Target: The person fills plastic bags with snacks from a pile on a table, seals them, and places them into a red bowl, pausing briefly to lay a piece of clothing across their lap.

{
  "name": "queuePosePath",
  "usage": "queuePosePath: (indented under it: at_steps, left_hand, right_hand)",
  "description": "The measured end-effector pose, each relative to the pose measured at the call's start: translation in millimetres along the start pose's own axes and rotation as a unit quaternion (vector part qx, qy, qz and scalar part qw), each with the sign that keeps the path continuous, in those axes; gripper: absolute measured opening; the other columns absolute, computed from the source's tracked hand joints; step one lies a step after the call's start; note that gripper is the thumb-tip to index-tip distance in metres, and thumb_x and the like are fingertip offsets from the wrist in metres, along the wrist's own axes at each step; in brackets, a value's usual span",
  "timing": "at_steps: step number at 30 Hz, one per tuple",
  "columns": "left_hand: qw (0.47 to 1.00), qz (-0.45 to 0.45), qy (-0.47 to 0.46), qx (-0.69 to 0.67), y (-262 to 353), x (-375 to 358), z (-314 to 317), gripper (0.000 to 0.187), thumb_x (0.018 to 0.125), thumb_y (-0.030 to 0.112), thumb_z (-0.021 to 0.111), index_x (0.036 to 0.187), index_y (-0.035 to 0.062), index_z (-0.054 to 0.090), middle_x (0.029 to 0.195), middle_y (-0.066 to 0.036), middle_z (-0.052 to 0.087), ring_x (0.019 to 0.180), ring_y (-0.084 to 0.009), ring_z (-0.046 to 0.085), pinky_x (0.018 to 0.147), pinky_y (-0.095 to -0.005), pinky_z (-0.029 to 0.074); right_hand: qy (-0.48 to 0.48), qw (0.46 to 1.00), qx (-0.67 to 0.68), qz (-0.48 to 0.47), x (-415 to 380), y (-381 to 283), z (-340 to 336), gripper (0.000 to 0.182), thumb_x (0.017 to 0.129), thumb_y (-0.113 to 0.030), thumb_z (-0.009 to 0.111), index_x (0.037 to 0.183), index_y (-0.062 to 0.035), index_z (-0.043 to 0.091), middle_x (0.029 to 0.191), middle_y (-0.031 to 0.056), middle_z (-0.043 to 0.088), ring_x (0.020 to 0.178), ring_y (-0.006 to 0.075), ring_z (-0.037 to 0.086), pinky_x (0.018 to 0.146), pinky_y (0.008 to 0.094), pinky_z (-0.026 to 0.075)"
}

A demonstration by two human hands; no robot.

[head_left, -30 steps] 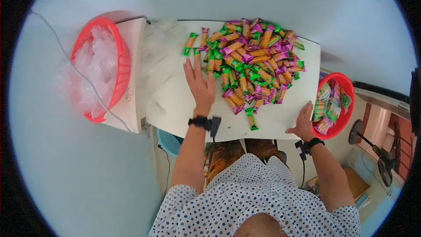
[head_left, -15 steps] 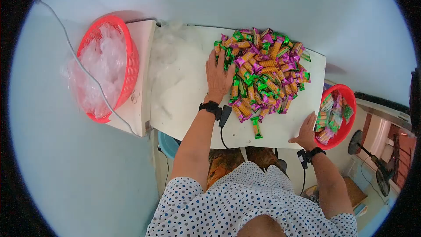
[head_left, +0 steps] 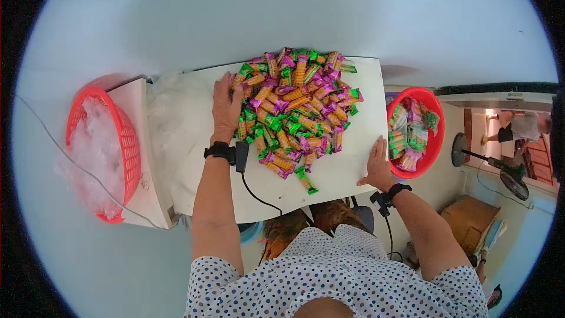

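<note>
Most wrapped candies (head_left: 297,112) lie heaped loose on the bench (head_left: 329,176), the left hand (head_left: 226,109) flat against the heap, fingers open and empty, the right hand (head_left: 376,168) resting open at the bench edge, and only some candies sit bagged in the red basket (head_left: 435,141) right of the heap.

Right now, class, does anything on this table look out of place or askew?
One green-ended sweet lies alone near the table's front edge, apart from the pile. The left hand lies flat against the pile's side; the right hand rests on the table's edge.

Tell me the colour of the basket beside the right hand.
Red, seen in the head view: the basket by the right hand.
</note>
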State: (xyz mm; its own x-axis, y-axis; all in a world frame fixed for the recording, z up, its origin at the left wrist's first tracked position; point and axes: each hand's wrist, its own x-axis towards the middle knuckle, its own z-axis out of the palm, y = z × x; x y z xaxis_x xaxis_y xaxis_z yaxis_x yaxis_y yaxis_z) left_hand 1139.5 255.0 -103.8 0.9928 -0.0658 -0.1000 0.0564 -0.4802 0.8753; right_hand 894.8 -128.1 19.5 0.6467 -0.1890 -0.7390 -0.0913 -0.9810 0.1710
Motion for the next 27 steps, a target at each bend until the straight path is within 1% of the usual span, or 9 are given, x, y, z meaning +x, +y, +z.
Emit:
queuePosePath:
  at_steps: [1,4,5,11,14,18,21,24,27]
  left_hand:
    - [0.994,0.056,-0.010,0.090,2.4,-1.3,5.7,0.054,0.096,0.036,0.055,0.140,0.0047,0.047,0.141,-0.026,0.047,0.136,-0.0420,0.038,0.114,-0.0494,0.029]
    - [0.987,0.074,0.005,0.143,11.0,-8.8,20.2,0.054,0.096,0.036,0.055,0.138,0.0040,0.049,0.139,-0.027,0.048,0.133,-0.0438,0.039,0.114,-0.0508,0.028]
    - [0.985,0.064,-0.038,0.156,11.2,-7.7,18.6,0.056,0.099,0.038,0.052,0.144,0.0062,0.043,0.145,-0.023,0.044,0.139,-0.0440,0.032,0.116,-0.0489,0.025]
    - [0.991,0.091,0.003,0.101,17.8,5.2,9.8,0.055,0.096,0.038,0.056,0.139,0.0042,0.050,0.141,-0.029,0.047,0.133,-0.0477,0.038,0.112,-0.0531,0.029]
    - [0.986,0.098,0.011,0.136,22.4,20.3,12.8,0.054,0.097,0.039,0.055,0.139,0.0045,0.050,0.141,-0.029,0.046,0.133,-0.0463,0.039,0.111,-0.0527,0.030]
    - [0.980,0.004,-0.080,0.184,46.6,35.2,27.8,0.055,0.095,0.051,0.050,0.137,0.0152,0.054,0.145,-0.018,0.046,0.135,-0.0370,0.042,0.108,-0.0637,0.027]
    - [0.959,0.013,-0.110,0.260,64.5,32.7,37.0,0.057,0.096,0.056,0.045,0.139,0.0188,0.052,0.146,-0.016,0.046,0.137,-0.0339,0.041,0.107,-0.0676,0.024]
    - [0.962,0.025,-0.138,0.234,55.7,32.3,35.5,0.059,0.095,0.057,0.046,0.140,0.0196,0.050,0.147,-0.017,0.045,0.138,-0.0356,0.039,0.106,-0.0689,0.024]
    - [0.968,0.068,-0.090,0.225,56.3,23.4,29.3,0.056,0.093,0.049,0.055,0.138,0.0150,0.052,0.146,-0.018,0.045,0.136,-0.0398,0.039,0.110,-0.0629,0.025]
  right_hand:
    - [0.000,1.000,-0.001,-0.001,-0.8,-1.1,-1.7,0.153,0.041,-0.048,0.094,0.141,0.0248,0.004,0.153,0.0407,-0.005,0.145,0.0534,-0.001,0.116,0.0456,0.029]
    - [0.000,1.000,-0.015,-0.001,-0.9,-3.1,-5.5,0.153,0.041,-0.051,0.094,0.141,0.0249,0.006,0.153,0.0408,-0.004,0.145,0.0534,0.001,0.113,0.0451,0.035]
    - [-0.001,1.000,-0.022,-0.001,-1.0,-4.1,-6.8,0.153,0.041,-0.052,0.093,0.141,0.0247,0.007,0.153,0.0408,-0.004,0.145,0.0532,0.001,0.112,0.0450,0.037]
    - [0.020,0.999,-0.033,-0.003,-3.1,-4.2,-5.8,0.152,0.040,-0.055,0.093,0.141,0.0240,0.011,0.153,0.0408,-0.003,0.145,0.0523,0.005,0.104,0.0453,0.046]
    - [0.028,0.999,-0.016,-0.005,-5.1,-5.9,-9.3,0.149,0.043,-0.058,0.091,0.142,0.0221,0.014,0.153,0.0405,0.002,0.145,0.0519,0.007,0.085,0.0541,0.056]
    - [0.051,0.999,-0.014,-0.009,-4.1,-3.7,-0.2,0.149,0.043,-0.057,0.092,0.143,0.0213,0.014,0.154,0.0394,-0.001,0.145,0.0510,0.006,0.082,0.0567,0.056]
    - [0.047,0.999,-0.021,-0.006,-4.4,-4.4,-0.9,0.150,0.042,-0.058,0.091,0.143,0.0211,0.013,0.154,0.0385,-0.001,0.145,0.0501,0.006,0.081,0.0577,0.056]
    - [0.051,0.998,-0.020,-0.014,-3.5,-6.1,-0.5,0.151,0.042,-0.062,0.089,0.143,0.0208,0.014,0.155,0.0377,0.000,0.146,0.0495,0.007,0.080,0.0579,0.056]
    - [0.054,0.998,-0.027,-0.010,-3.8,-3.8,1.8,0.150,0.042,-0.065,0.087,0.143,0.0197,0.016,0.155,0.0371,0.002,0.146,0.0490,0.007,0.079,0.0568,0.057]
